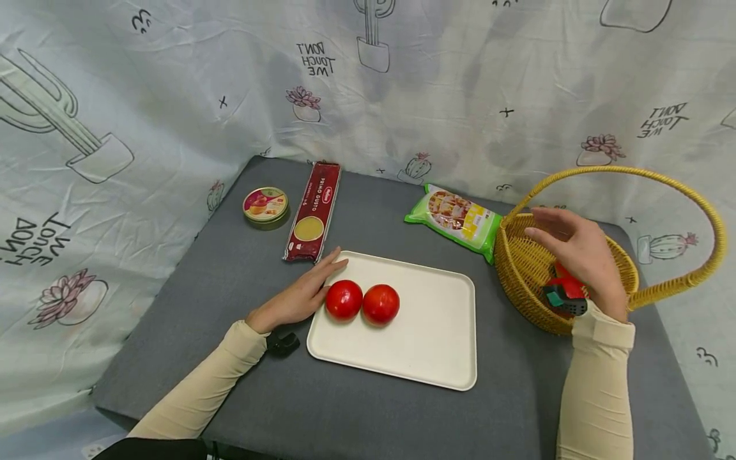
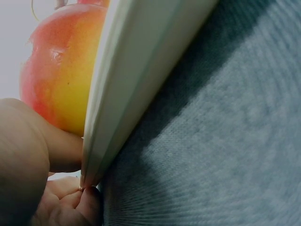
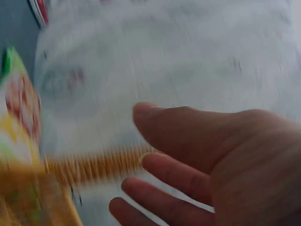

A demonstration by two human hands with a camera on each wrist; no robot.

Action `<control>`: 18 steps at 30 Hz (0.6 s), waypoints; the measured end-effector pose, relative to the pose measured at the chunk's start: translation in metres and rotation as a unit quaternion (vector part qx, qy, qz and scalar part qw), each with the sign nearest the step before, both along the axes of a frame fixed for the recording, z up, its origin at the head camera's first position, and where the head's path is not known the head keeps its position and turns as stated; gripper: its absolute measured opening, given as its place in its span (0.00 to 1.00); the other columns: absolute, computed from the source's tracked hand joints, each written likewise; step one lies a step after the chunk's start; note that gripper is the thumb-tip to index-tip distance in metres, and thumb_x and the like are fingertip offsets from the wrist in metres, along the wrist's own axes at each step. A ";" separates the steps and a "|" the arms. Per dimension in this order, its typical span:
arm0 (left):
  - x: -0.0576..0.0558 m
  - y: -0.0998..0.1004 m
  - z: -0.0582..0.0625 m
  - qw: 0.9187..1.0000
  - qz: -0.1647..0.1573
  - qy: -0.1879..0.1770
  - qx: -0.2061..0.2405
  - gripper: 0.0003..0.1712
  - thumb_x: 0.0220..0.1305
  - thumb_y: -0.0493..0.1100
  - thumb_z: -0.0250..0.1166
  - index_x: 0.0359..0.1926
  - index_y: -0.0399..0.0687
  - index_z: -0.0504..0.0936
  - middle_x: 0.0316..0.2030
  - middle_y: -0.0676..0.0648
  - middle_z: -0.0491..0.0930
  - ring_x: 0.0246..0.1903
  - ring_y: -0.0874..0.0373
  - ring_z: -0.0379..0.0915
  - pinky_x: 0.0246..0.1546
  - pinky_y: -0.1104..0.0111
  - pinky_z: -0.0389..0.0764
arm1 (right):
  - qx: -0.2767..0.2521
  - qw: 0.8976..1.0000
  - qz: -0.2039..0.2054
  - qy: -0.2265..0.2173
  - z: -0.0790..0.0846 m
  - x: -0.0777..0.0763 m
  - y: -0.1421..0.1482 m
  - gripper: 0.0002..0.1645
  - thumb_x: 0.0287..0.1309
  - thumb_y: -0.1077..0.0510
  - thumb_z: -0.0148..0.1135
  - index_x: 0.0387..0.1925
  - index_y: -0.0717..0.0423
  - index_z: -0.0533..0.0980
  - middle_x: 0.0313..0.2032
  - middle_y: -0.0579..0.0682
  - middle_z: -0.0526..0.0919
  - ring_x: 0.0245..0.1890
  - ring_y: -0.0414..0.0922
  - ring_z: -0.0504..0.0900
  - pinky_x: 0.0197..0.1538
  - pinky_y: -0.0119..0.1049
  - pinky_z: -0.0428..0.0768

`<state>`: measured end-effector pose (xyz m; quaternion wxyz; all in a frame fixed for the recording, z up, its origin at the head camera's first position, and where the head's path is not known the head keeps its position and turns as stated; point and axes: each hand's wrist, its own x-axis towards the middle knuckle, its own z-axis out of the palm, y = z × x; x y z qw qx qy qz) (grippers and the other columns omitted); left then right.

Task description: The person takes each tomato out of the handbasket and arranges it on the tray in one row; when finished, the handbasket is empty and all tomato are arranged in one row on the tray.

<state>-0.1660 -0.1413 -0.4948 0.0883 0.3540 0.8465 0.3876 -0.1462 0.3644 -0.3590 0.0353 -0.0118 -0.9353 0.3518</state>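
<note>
A white rectangular tray (image 1: 431, 326) lies mid-table with two red apples (image 1: 344, 300) (image 1: 381, 305) side by side near its left end. My left hand (image 1: 298, 295) holds the tray's left edge. In the left wrist view, its thumb is inside the rim (image 2: 110, 89), below a red-and-yellow apple (image 2: 70, 66), and its fingers are curled by the rim. Over the yellow wicker basket (image 1: 508, 291) hovers my right hand (image 1: 581, 249), thumb and fingers apart, with nothing between them. Something red (image 1: 566, 276) inside the basket is partly hidden by the hand and its wrist camera.
A green-edged bag (image 1: 460, 220) lies against the basket's left side. Behind the tray are a long red pasta packet (image 1: 315, 211) and a round tin (image 1: 266, 206). The basket's tall handle (image 1: 698, 198) arches to the right. Printed cloth (image 1: 448, 102) hangs behind the table.
</note>
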 end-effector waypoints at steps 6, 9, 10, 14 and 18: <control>-0.002 0.000 -0.001 1.000 -0.004 -0.002 -0.002 0.35 0.76 0.27 0.58 0.80 0.35 0.62 0.83 0.33 0.47 0.82 0.39 0.44 0.76 0.42 0.59 | 0.005 0.998 -0.060 -0.035 -0.010 0.003 0.056 0.43 0.72 0.35 0.64 0.75 0.59 0.71 0.68 0.68 0.75 0.49 0.33 0.74 0.42 0.20 0.71; -0.001 0.000 0.000 1.000 -0.002 -0.004 0.000 0.35 0.76 0.27 0.58 0.80 0.35 0.62 0.83 0.34 0.47 0.82 0.39 0.44 0.76 0.42 0.59 | 0.017 0.995 -0.071 -0.066 -0.014 0.006 0.074 0.48 0.73 0.34 0.61 0.77 0.65 0.67 0.70 0.72 0.71 0.58 0.52 0.76 0.49 0.34 0.76; -0.001 0.000 0.000 1.000 -0.002 -0.005 0.000 0.35 0.76 0.27 0.58 0.80 0.35 0.62 0.83 0.34 0.47 0.82 0.39 0.44 0.76 0.42 0.59 | 0.025 0.994 -0.074 -0.077 -0.016 0.007 0.079 0.49 0.73 0.33 0.60 0.77 0.66 0.66 0.70 0.74 0.71 0.61 0.60 0.75 0.52 0.42 0.78; 0.000 0.001 0.001 1.000 0.001 -0.006 -0.002 0.35 0.76 0.27 0.58 0.80 0.35 0.62 0.83 0.33 0.47 0.82 0.39 0.44 0.75 0.42 0.59 | 0.028 0.989 -0.079 -0.125 -0.023 0.010 0.092 0.53 0.75 0.32 0.56 0.77 0.73 0.60 0.71 0.81 0.65 0.67 0.76 0.66 0.59 0.69 0.73; 0.000 0.001 0.001 1.000 -0.003 -0.004 0.005 0.35 0.75 0.27 0.58 0.80 0.34 0.62 0.83 0.32 0.48 0.82 0.38 0.45 0.74 0.40 0.60 | 0.051 0.983 -0.078 -0.156 -0.031 0.010 0.100 0.53 0.77 0.33 0.54 0.76 0.76 0.59 0.69 0.84 0.64 0.64 0.78 0.67 0.59 0.72 0.72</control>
